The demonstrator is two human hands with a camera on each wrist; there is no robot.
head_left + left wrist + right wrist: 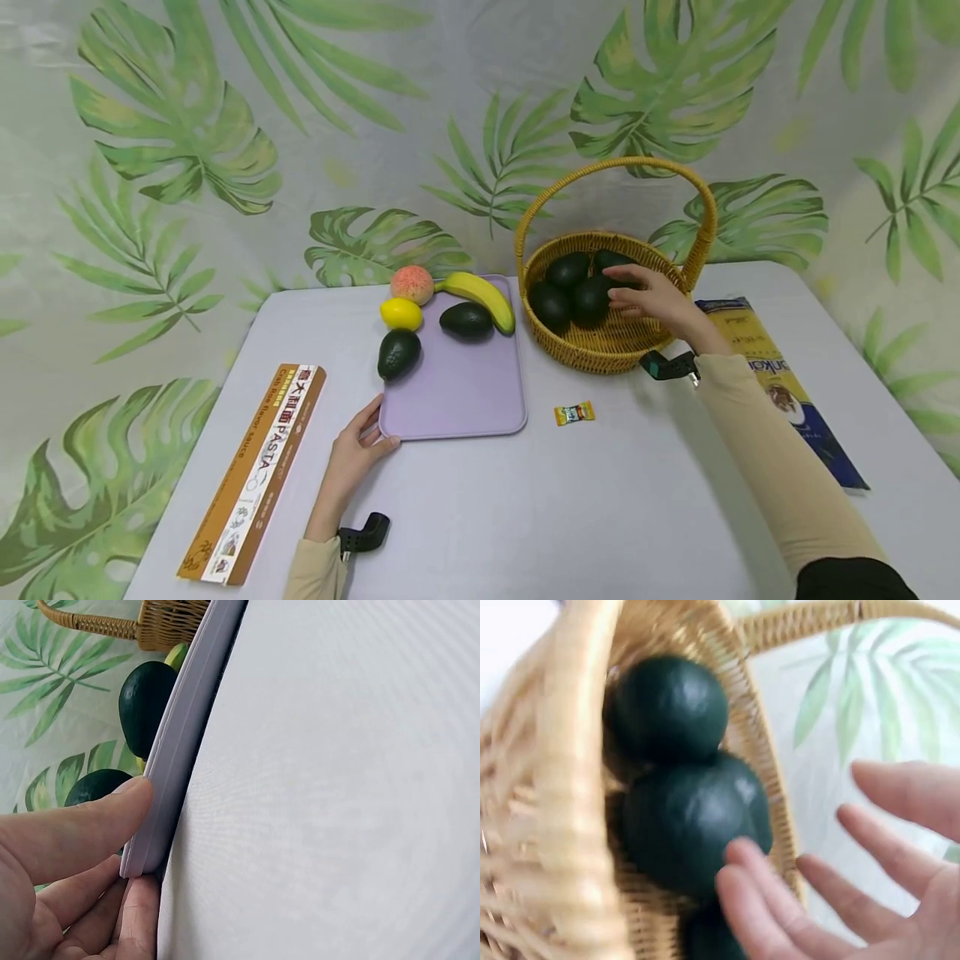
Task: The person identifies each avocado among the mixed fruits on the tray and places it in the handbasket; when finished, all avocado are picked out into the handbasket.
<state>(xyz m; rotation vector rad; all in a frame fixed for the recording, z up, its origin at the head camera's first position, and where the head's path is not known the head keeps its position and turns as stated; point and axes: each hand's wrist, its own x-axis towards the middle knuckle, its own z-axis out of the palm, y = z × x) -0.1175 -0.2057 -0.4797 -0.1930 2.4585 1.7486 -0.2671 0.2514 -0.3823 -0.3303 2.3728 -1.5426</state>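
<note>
My left hand point(356, 450) grips the near left corner of a lilac tray point(457, 404), thumb on one side of the corner and fingers on the other. On the tray lie a banana point(480, 296) and an avocado point(467, 322); a second avocado point(399, 353), a lemon point(401, 314) and a peach point(412, 285) sit along its left edge. Over the right part of a wicker basket point(607, 360) hovers my right hand point(652, 298), fingers spread and holding nothing. Several dark avocados point(694, 825) fill the basket's left and back; in the right wrist view the fingertips overlap one of them.
The basket's tall handle point(617, 162) arches above it. A small wrapped candy point(574, 413) lies in front of the basket. A long pasta box point(255, 475) lies at the left, and a flat yellow and blue packet point(783, 392) at the right, beneath the right forearm.
</note>
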